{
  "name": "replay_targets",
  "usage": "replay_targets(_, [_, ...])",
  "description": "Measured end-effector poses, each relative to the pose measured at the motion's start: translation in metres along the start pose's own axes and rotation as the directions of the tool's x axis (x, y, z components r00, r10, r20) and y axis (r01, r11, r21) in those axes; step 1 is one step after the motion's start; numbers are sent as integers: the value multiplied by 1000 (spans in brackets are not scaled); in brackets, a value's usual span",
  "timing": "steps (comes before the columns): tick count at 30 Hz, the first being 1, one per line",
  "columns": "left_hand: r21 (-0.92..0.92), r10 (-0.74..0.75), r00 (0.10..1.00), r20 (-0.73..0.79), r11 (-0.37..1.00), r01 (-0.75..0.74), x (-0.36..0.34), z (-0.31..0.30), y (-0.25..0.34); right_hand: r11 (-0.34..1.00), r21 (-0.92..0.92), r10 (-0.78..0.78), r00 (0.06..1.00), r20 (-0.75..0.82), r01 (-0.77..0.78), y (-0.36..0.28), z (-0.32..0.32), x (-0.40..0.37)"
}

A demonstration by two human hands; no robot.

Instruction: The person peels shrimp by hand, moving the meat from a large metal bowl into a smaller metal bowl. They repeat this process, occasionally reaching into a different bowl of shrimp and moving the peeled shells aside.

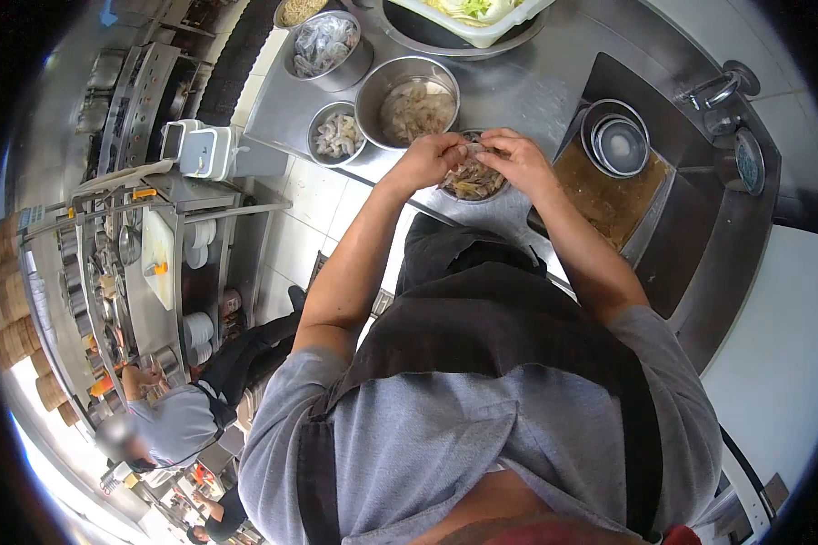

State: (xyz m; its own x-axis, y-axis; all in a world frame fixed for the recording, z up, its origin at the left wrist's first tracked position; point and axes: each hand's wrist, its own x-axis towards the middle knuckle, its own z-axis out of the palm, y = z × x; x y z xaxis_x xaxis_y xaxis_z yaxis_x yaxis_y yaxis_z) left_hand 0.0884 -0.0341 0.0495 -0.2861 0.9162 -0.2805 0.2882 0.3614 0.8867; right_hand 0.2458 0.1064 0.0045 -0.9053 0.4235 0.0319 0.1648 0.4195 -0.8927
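Both hands meet above a metal bowl of shrimp shells [472, 184] near the counter's front edge. My left hand [430, 160] and my right hand [515, 161] pinch a small greyish shrimp [469, 151] between their fingertips. Just beyond and left of the hands stands a larger metal pot [418, 107] with shrimp in cloudy liquid. Further left, a small metal bowl holds pale peeled shrimp [337, 136]. Behind it is a metal container with a clear plastic bag [323, 45] in it.
A sink [673, 227] at the right holds a brown board [591, 195] and stacked metal bowls [620, 145], under a faucet [723, 89]. A white tray of cabbage [473, 14] stands at the back. Left, a person [177, 422] works beside shelving; another is lower down.
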Motion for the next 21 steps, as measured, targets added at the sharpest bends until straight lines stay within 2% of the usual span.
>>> replay_targets(2, [146, -23, 994, -109, 989, 39, -1, -1, 1, 997, 72, 16, 999, -42, -13, -4, -1, -1])
replay_targets(3, [145, -24, 994, -110, 989, 40, -2, -2, 4, 997, 72, 16, 999, -41, -13, -5, -2, -1])
replay_targets(5, [257, -1, 988, -154, 966, 41, -5, -2, 11, 997, 74, 21, 1000, -12, -21, -5, -5, -1])
replay_targets(6, [256, -1, 988, -154, 966, 41, -4, -2, 10, 997, 74, 22, 1000, -12, -21, -3, -6, 0])
replay_targets(8, [241, 37, 950, -310, 970, 40, -5, 0, 6, 996, 74, 51, 998, -24, -49, 3, -8, -2])
replay_targets(9, [240, 38, 950, -310, 970, 40, -5, -1, 4, 996, 73, 51, 998, -24, -49, 6, -10, -3])
replay_targets(11, [428, 122, 966, -228, 904, -13, -8, -1, -2, 975, -16, 219, 975, -18, -220, 11, -14, -6])
replay_targets(12, [447, 83, 989, -126, 894, -18, -7, 0, -7, 976, -17, 217, 976, -10, -217, 14, -14, -7])
replay_targets(13, [445, 81, 988, -134, 895, -13, -6, 2, -12, 981, -37, 192, 981, -35, -193, 16, -13, -7])
replay_targets(15, [655, 39, 999, 11, 755, -37, -3, 10, -18, 984, -59, 167, 984, -59, -171, 13, -13, -7])
replay_targets(16, [674, -13, 1000, -23, 739, 25, 1, 13, -20, 981, -83, 171, 984, -52, -175, 6, -14, -8])
replay_targets(17, [673, -13, 1000, -19, 739, 23, 2, 16, -23, 978, -105, 178, 983, -45, -182, -1, -14, -10])
replay_targets(19, [515, 214, 950, -226, 854, -70, -3, 19, -10, 976, -95, 197, 980, -6, -197, -24, -14, -12])
replay_targets(20, [515, 212, 950, -229, 855, -67, -4, 19, -6, 974, -89, 211, 977, 35, -207, -30, -14, -11])
replay_targets(21, [410, 190, 968, -161, 905, -109, -3, 19, -2, 975, -90, 207, 978, 39, -203, -29, -10, -9])
